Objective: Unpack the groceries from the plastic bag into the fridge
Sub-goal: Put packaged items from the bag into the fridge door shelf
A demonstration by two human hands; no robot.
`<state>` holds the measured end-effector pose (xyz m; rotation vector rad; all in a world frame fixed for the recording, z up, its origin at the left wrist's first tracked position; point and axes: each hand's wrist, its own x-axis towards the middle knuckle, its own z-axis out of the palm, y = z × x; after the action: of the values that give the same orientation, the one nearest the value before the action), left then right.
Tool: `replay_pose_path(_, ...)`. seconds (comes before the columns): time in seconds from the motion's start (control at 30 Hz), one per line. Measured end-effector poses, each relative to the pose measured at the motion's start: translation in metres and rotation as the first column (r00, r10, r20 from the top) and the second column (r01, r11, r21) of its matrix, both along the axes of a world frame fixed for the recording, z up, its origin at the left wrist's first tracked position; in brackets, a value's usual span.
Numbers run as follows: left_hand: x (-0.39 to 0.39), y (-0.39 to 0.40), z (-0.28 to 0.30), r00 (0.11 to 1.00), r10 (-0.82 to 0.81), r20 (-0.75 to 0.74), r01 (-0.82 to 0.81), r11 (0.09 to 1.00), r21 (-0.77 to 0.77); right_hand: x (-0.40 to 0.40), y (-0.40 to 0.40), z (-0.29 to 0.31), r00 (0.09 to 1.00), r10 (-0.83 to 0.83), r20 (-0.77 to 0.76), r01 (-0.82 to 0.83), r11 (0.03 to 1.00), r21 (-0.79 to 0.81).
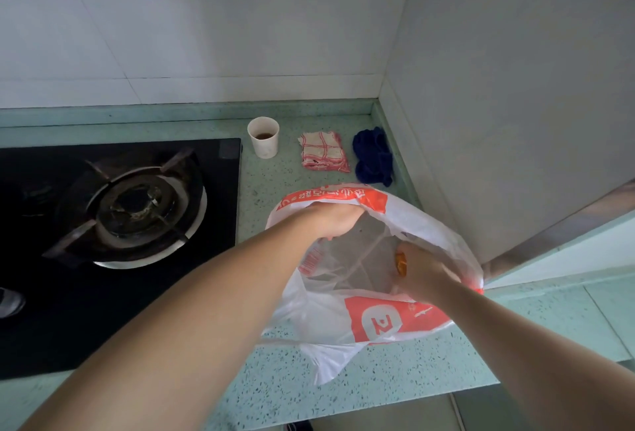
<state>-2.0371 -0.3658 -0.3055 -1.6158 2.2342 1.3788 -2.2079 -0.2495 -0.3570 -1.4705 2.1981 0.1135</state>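
1. The plastic bag (360,293) sits on the table (343,396), its mouth open toward the person.
2. The left hand (335,221) grips the far rim and holds the mouth wide.
3. The right hand (424,276) is inside, right beside an orange thing (401,263). It looks curled on it, but I cannot tell for sure.
4. The right hand is nearer to it.

Bag (347,320) on the counter (395,379), right of the stove (113,224).
Behind it, left to right: cup (263,137), folded cloth (323,151), bunched rag (373,156).
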Motion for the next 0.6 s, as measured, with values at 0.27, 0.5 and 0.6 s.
replay_pose_path(0.27,0.005,0.001,0.000,0.996,-0.081,0.028,0.079,0.995,0.060,0.008,-0.008,0.008,0.993,-0.055,0.101,0.054,0.998,0.009)
replay_pose_path(0.5,0.002,-0.001,0.006,0.949,-0.291,0.122,0.286,0.957,0.050,0.010,-0.029,0.052,0.640,-0.527,0.560,0.538,0.827,0.164)
replay_pose_path(0.6,0.003,-0.002,0.015,0.943,-0.313,0.118,0.313,0.950,0.018,0.009,-0.024,0.069,0.499,-0.509,0.701,0.510,0.827,0.237)
